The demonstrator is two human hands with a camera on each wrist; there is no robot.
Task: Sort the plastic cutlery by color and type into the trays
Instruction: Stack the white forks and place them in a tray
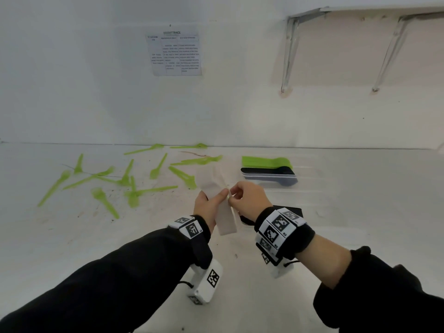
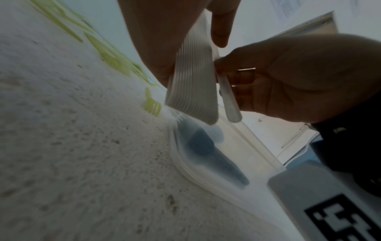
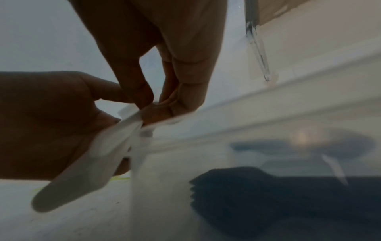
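The left hand (image 1: pixel 208 205) gripped a thick stack of white plastic cutlery (image 1: pixel 224 218), fingers and thumb curled round its middle, held above the white worktop (image 1: pixel 120 248). The right hand (image 1: pixel 247 197) pinched a single white plastic piece (image 2: pixel 227 97) at the stack's right edge between thumb and fingertips (image 3: pixel 142 96). Just right of the stack stood clear plastic trays (image 1: pixel 269 176): the one beyond it held stacked green spoons (image 1: pixel 266 162) above dark blue spoons (image 1: pixel 271 170), and the one nearest it held dark cutlery (image 3: pixel 268 195). Left of the stack, loose green plastic forks and knives (image 1: pixel 108 183) lay scattered over the worktop. A printed paper sheet (image 1: pixel 174 52) hung on the wall above the stack.
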